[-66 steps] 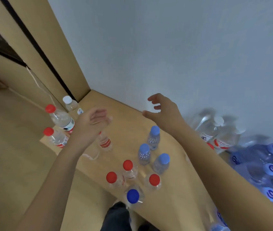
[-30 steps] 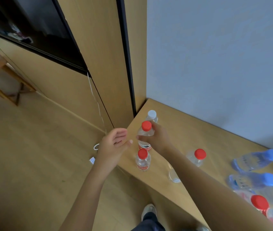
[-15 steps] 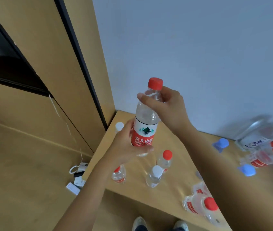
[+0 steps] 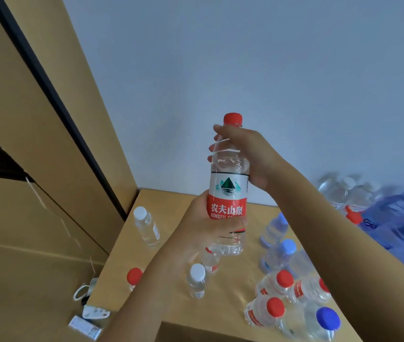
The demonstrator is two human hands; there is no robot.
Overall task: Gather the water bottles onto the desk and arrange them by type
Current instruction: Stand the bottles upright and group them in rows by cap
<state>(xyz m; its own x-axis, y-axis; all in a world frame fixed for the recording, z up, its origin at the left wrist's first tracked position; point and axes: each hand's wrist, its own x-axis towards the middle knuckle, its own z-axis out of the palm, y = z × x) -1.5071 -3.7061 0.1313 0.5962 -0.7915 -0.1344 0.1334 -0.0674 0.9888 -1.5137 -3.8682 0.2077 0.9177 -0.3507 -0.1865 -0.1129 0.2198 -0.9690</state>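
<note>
**Above the desk, one bottle in two hands**

Above the wooden desk (image 4: 171,307), a red-capped bottle (image 4: 228,193) is held upright in the air. The left hand (image 4: 205,225) grips its lower part at the red label, and the right hand (image 4: 247,156) grips its upper part under the cap. On the desk stand white-capped bottles (image 4: 197,280) at the left, red-capped ones (image 4: 270,309) near, blue-capped ones (image 4: 278,253) at the right.
</note>
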